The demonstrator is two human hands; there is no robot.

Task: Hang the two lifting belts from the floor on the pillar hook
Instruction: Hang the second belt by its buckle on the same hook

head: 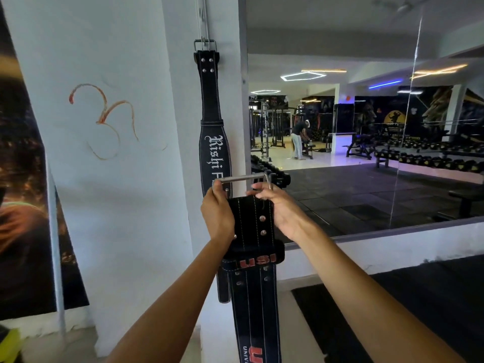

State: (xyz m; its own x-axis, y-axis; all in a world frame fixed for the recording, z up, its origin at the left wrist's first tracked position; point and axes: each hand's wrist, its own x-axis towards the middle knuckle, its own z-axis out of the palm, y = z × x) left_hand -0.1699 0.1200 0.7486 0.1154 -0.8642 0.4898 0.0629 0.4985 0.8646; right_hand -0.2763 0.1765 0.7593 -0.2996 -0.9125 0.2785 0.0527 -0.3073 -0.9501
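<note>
One black lifting belt with white lettering (213, 127) hangs by its metal buckle from the hook (204, 44) high on the white pillar (180, 100). Below it I hold a second black belt with red "USI" lettering (255, 297) upright in front of the pillar, its strap trailing down out of view. My left hand (216, 215) grips the left end of this belt's steel buckle (242, 178). My right hand (273, 208) pinches the buckle's right side and the belt top.
A large wall mirror (366, 140) fills the right, reflecting dumbbell racks, benches and a person bending far off. A dark poster (23, 179) covers the left wall. Black floor mats (419, 297) lie at lower right; a yellow object (9, 344) sits at bottom left.
</note>
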